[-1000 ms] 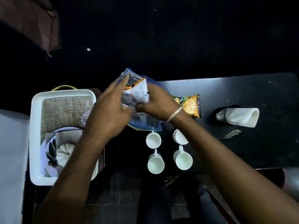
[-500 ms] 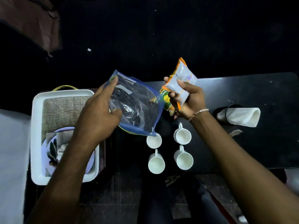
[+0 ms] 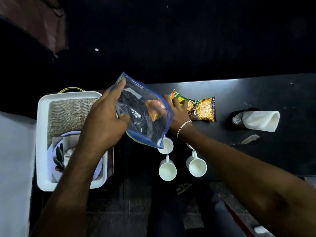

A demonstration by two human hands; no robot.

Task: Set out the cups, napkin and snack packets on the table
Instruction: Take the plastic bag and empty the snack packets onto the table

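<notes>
My left hand (image 3: 104, 124) holds up a clear zip bag (image 3: 145, 120) with blue edges over the table's left end. Through the bag an orange snack packet (image 3: 154, 109) shows; whether it lies inside or behind the bag I cannot tell. My right hand (image 3: 179, 108) is low behind the bag, its fingers lying on a green and yellow snack packet (image 3: 201, 108) on the black table (image 3: 256, 93). Several white cups (image 3: 167, 170) stand in two rows near the front edge, one partly under my right arm. A white napkin (image 3: 261, 120) sticks out of a black mesh holder (image 3: 237, 118) lying at the right.
A white tray (image 3: 41, 134) stands at the left with a burlap mat (image 3: 68, 113), a plate and a small white pumpkin in it. A brown cloth (image 3: 42, 23) hangs at the top left. The floor beyond the table is dark.
My right hand drew an orange and white packet out of the bag, lifted it, then came down onto the table by the packet lying there. The left hand kept the bag up.
</notes>
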